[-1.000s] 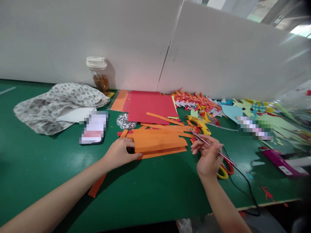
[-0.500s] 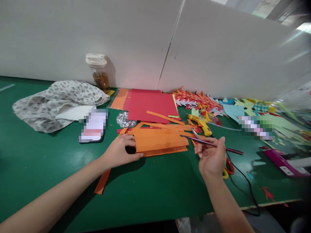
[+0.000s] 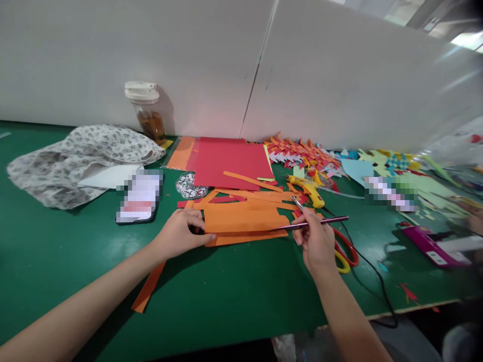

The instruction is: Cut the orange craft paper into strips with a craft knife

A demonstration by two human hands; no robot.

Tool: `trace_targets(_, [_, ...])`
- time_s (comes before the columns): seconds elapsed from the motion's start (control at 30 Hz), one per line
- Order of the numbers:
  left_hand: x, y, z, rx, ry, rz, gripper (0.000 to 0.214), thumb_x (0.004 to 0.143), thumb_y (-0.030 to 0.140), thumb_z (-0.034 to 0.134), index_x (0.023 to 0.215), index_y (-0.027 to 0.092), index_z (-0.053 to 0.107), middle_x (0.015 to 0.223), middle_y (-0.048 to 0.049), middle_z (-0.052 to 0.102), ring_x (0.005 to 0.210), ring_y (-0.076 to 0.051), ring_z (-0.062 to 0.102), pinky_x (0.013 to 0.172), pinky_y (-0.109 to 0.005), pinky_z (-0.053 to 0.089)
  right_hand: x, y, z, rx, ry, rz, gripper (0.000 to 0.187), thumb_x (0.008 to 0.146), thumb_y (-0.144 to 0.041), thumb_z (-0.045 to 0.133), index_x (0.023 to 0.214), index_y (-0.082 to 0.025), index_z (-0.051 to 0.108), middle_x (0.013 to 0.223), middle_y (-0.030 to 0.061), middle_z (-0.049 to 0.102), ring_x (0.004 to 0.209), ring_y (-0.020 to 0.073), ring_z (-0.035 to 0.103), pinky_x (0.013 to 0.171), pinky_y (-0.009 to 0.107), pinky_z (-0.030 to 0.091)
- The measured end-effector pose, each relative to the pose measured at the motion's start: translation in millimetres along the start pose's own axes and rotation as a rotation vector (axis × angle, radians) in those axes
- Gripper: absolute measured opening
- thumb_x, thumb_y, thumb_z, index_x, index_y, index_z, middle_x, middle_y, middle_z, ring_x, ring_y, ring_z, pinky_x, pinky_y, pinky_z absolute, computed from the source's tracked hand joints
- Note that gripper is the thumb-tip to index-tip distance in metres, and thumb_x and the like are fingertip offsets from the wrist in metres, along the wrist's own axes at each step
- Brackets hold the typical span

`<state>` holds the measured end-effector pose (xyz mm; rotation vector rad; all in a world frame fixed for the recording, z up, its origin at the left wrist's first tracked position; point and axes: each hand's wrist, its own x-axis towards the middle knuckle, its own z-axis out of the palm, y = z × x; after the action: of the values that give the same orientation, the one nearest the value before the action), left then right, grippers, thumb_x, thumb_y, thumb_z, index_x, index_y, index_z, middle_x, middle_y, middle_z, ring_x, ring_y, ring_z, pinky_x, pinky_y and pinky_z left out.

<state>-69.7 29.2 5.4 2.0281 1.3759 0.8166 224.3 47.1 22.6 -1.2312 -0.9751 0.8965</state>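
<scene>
My left hand presses down on the left end of a folded orange paper sheet lying on the green table, fingers curled over its edge. My right hand pinches a thin dark pencil that lies nearly level, its tip pointing left onto the sheet's lower right part. Red-and-yellow scissors lie on the table just right of that hand. Loose orange strips lie behind the sheet.
A red paper sheet, a yellow glue gun with a black cable, woven paper fish, a phone, a patterned cloth, a lidded jar and a purple tool lie around. White boards wall the back.
My right hand has swung the pencil from pointing up and away to lying level, and has brought its tip left onto the orange sheet. My left hand stays on the sheet.
</scene>
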Motion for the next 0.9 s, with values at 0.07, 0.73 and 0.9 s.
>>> trace_targets(0.07, [0.5,0.2,-1.1,0.03,0.006,-0.002,0.03,0.074,0.04,0.067,0.051,0.021,0.064,0.053,0.0018,0.046,0.057,-0.012,0.04,0.053,-0.027,0.032,0.5,0.8,-0.1,-0.039,-0.004,-0.003,0.037,0.076,-0.046,0.066,0.055,-0.016,0.062,0.029,-0.0054,0.041,0.026,0.0061,0.034,0.03,0.019,0.017])
trace_targets(0.73, [-1.9,0.5,-2.6,0.32,-0.02,0.055,0.046,0.073,0.049,0.071,0.053,0.017,0.045,0.055,0.0048,0.047,0.056,-0.011,0.043,0.07,-0.033,0.036,-5.6,-4.4,4.2,-0.058,-0.099,-0.085,0.037,0.078,-0.045,0.064,0.055,-0.016,0.062,0.032,-0.0044,0.044,0.028,0.0057,0.035,0.031,0.019,0.018])
trace_targets(0.9, [-4.1,5.1,-5.2,0.324,0.023,0.118,0.033,0.076,0.046,0.071,0.075,0.019,0.05,0.079,-0.0009,0.058,0.075,-0.018,0.053,0.069,-0.032,0.044,-4.5,-2.2,4.5,-0.08,-0.13,-0.085,0.038,0.08,-0.047,0.062,0.057,-0.017,0.063,0.033,-0.0041,0.045,0.029,0.0067,0.035,0.031,0.019,0.02])
